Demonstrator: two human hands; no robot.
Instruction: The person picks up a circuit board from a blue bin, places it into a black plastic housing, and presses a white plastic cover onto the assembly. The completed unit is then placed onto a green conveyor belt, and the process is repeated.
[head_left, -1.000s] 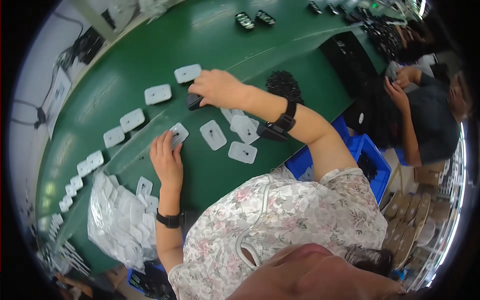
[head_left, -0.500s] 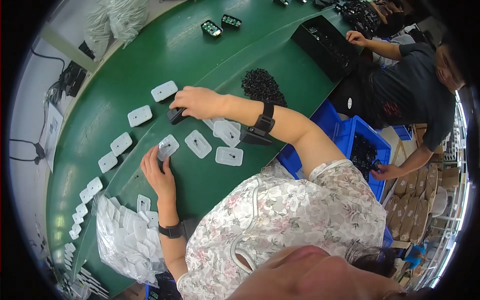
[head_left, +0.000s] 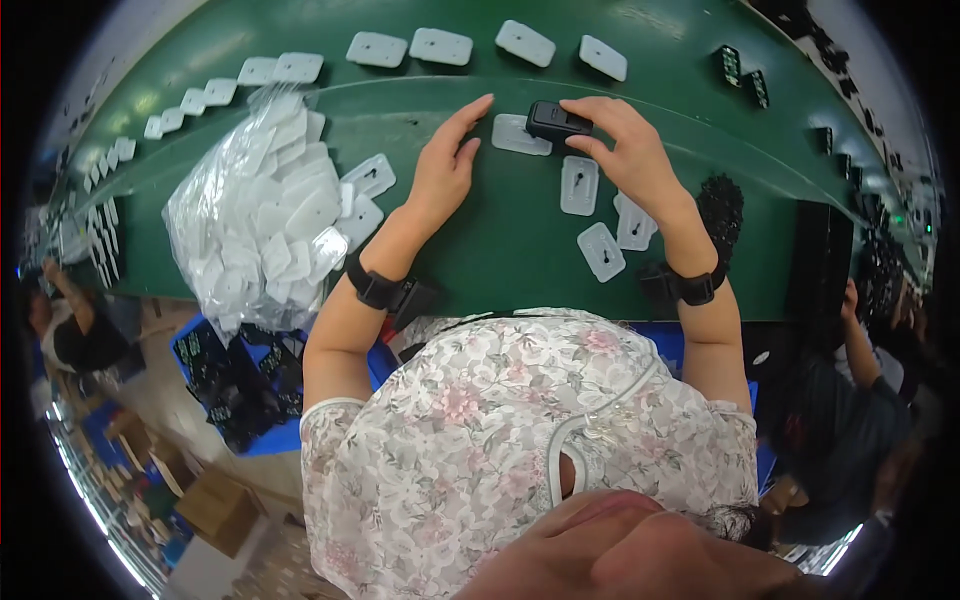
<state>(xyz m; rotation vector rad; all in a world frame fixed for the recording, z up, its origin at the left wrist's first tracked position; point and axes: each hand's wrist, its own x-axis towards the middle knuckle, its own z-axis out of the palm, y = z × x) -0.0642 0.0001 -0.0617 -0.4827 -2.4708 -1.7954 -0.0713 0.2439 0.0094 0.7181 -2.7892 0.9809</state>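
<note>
My right hand grips a small black boxy part and holds it on a clear plastic tray piece lying on the green table. My left hand lies flat with fingers stretched out, its fingertips touching the left edge of that same piece. Three more clear tray pieces lie just below my right hand. Both wrists wear black bands.
A big clear bag of white tray pieces sits left of my left hand. A row of tray pieces runs along the far side. A heap of small black parts lies at right. Another person works at right.
The view has swung so the table now lies straight ahead. My right hand has carried the black part onto a tray piece, and my left hand has moved up to that piece.
</note>
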